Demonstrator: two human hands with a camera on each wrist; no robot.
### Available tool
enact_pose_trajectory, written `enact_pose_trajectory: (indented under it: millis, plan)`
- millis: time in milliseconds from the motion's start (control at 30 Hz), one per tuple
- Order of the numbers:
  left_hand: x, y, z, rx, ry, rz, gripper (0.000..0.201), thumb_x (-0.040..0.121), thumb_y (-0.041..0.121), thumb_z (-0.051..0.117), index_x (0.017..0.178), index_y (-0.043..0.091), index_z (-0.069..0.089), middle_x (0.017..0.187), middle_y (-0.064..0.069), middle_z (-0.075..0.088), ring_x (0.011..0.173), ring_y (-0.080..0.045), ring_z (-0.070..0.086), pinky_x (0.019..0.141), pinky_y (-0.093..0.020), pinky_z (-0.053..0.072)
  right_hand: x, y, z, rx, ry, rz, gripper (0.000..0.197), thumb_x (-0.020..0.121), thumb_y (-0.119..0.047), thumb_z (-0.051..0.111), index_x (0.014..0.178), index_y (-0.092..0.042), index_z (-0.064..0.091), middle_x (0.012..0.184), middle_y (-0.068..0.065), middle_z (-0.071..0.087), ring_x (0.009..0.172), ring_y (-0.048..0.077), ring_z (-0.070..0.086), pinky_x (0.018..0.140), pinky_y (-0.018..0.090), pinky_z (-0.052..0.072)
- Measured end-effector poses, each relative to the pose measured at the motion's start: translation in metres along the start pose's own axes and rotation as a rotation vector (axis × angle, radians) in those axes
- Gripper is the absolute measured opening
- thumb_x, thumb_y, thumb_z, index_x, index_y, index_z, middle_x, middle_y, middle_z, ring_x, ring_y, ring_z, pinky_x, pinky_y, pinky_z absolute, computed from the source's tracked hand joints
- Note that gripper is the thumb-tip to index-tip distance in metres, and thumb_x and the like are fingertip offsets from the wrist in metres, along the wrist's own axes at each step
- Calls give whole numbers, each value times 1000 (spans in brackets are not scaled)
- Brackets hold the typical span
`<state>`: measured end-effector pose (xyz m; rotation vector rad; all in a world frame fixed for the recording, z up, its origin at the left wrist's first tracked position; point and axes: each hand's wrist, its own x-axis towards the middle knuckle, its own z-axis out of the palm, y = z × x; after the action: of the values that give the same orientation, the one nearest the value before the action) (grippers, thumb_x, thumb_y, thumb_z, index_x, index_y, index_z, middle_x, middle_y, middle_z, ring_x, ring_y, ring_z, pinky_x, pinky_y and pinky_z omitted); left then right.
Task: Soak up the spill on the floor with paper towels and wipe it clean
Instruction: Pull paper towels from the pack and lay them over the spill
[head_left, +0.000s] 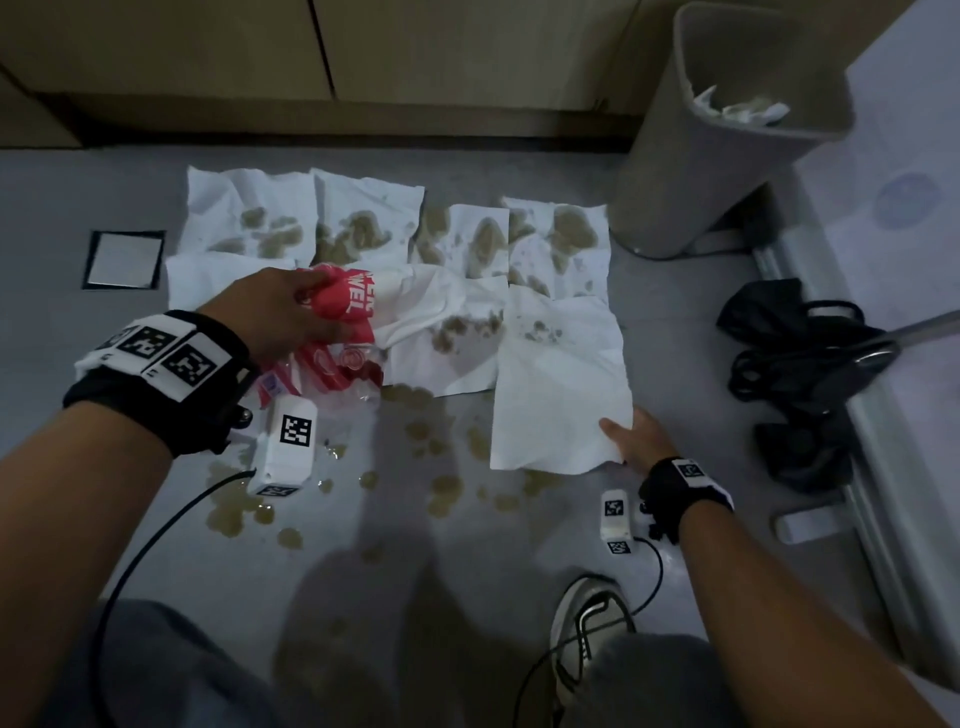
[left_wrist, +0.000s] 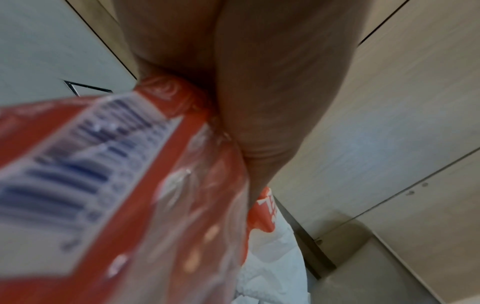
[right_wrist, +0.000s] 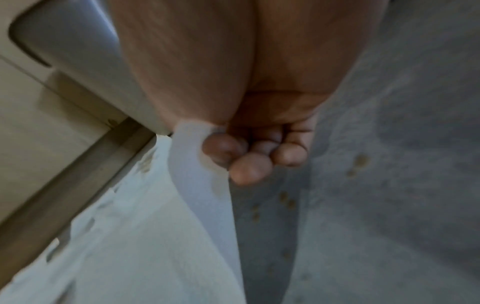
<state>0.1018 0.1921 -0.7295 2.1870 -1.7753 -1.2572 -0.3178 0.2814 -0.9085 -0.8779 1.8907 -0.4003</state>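
Note:
Several white paper towels (head_left: 363, 223) lie spread on the grey floor, stained brown where they soak the spill. Brown puddles and drops (head_left: 441, 488) dot the bare floor nearer to me. My left hand (head_left: 291, 312) grips a red and white paper towel pack (head_left: 343, 312), seen close up as the pack (left_wrist: 130, 185) in the left wrist view. My right hand (head_left: 634, 436) pinches the near right corner of a clean towel sheet (head_left: 556, 384) between thumb and fingers; the right wrist view shows the fingers (right_wrist: 249, 166) curled on the sheet's edge (right_wrist: 197, 164).
A grey waste bin (head_left: 727, 145) with used paper inside stands at the back right. Black bags (head_left: 800, 374) lie by a metal rail at the right. A square floor hatch (head_left: 124, 260) sits at the left. Cabinet fronts run along the back. My shoe (head_left: 587, 629) is below.

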Motion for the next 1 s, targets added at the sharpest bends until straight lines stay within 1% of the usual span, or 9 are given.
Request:
enact_pose_trajectory:
  millis: [100,233,333,400,433,500,567,700,1000]
  plan:
    - [2,3,3,-5,-11,-6,86,71,49,82,147,36,44,136,-6,59,87,-14,57,77,-27,42,2,17,-8,-133,-29,-1,42,93,-12,63,133,-3,52,125,12,59,112,27,57,89,31,42]
    - [1,6,5,-16,-11,7,82,74,43,82,147,34,45,132,-5,59,75,-3,53,62,-20,38,4,21,-13,-258,10,35,57,87,-21,72,134,-5,44,131,13,55,118,33,55,93,34,43]
    - [1,4,4,-14,-8,1,84,73,43,83,147,33,45,135,-5,58,82,-10,55,72,-26,40,-4,14,-7,-494,253,-46,72,83,-33,74,139,-10,35,140,17,46,123,38,48,102,47,40]
    - [1,2,4,-42,-18,-3,89,66,47,83,146,34,46,126,-2,60,79,-7,56,67,-23,41,-12,9,7,-716,460,-209,76,86,-38,65,148,-11,30,151,19,31,135,40,33,110,53,28]
    - [0,2,4,-55,-22,-2,90,65,48,83,146,35,46,120,1,60,78,-5,57,64,-21,41,-14,6,17,-785,489,-281,76,89,-41,58,151,-12,26,157,19,23,141,40,25,113,54,21]
    - [-1,3,5,-65,-19,-5,85,70,44,82,146,35,45,115,3,57,76,-4,58,60,-20,39,-20,0,44,-912,403,-375,76,95,-46,41,156,-13,11,163,16,2,149,38,5,117,56,10]
    - [-3,2,4,-59,-16,4,80,75,41,81,147,35,45,121,0,59,75,-3,57,59,-19,38,-19,4,74,-980,292,-393,72,98,-50,24,156,-18,-4,162,11,-16,150,34,-8,118,55,1]
    - [-5,-1,2,-42,-10,26,76,80,38,78,148,35,43,115,4,56,76,-2,56,60,-18,38,-13,24,105,-923,168,-347,70,91,-58,-5,151,-26,-19,159,5,-27,149,30,-15,119,56,-4]
    - [-16,-11,-9,-44,-22,40,73,81,38,78,146,37,44,109,5,60,77,-9,64,61,-21,43,-15,20,102,-908,140,-341,80,87,-64,-3,156,-24,-8,161,7,-21,150,30,-14,118,57,-7]
